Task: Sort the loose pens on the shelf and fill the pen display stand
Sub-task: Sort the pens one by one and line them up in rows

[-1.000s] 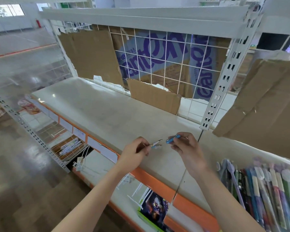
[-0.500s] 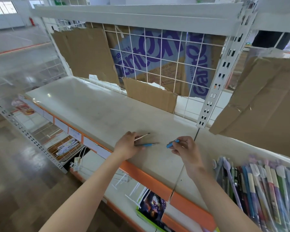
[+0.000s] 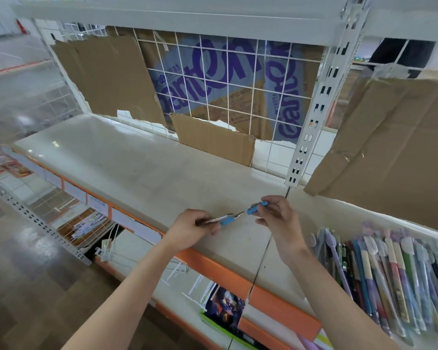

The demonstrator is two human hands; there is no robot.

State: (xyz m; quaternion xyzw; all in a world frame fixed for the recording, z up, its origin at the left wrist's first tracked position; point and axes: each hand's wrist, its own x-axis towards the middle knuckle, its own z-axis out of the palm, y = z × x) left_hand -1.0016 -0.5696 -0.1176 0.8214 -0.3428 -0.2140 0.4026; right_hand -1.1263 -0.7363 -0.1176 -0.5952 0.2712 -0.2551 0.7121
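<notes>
1. A taken-apart pen is held just above the front part of the shelf (image 3: 142,168), between the 2 hands. Its long axis runs low on the left to higher on the right, roughly along the shelf's front edge.
2. The left hand (image 3: 187,229) pinches the pen's inner part (image 3: 221,219) with curled fingers: a thin piece with a metal spring and a short blue section, its fine tip pointing right and slightly up.
3. The right hand (image 3: 276,218) pinches the blue barrel piece (image 3: 256,207), thumb and fingers curled round it. The piece's open end faces left and down toward the thin tip; the 2 pieces look about in line and nearly meeting, though whether they touch is hard to tell.
4. I count 1 pen in 2 parts in the hands.
5. To the right, on the next section of shelf, lies a heap of packaged pens (image 3: 390,279), many in clear sleeves, long axes running from the back toward the front edge. They overlap too much to count.
6. An orange strip (image 3: 213,267) runs along the shelf's front edge, with white price labels (image 3: 98,203) farther left.
7. Behind the shelf, a white wire grid (image 3: 225,79) backs onto torn cardboard (image 3: 106,77) with purple lettering; 1 large cardboard sheet (image 3: 395,147) leans at the right.
8. A white slotted upright (image 3: 321,97) stands between the 2 shelf sections.
9. A lower shelf (image 3: 177,291) below holds white hooks and a dark printed packet (image 3: 225,309).
</notes>
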